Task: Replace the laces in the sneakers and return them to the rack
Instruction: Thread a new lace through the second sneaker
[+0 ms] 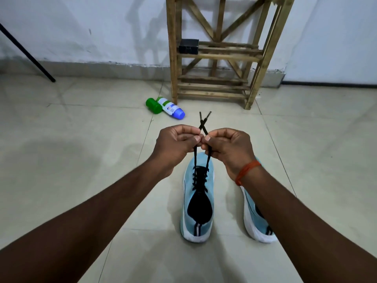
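Both hands, left hand point(177, 142) and right hand point(226, 147), pinch the black lace point(204, 127) ends crossed above the blue sneaker point(199, 201); limp, light cord, best gripped near its tips.

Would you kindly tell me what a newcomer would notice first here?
At centre, the left hand and right hand pinch the black lace, ends crossed, above a light-blue sneaker on the floor. Behind stands a wooden rack; a green-capped bottle lies beside it.

Pale-blue sneaker point(199, 209) (black lace point(201, 176))
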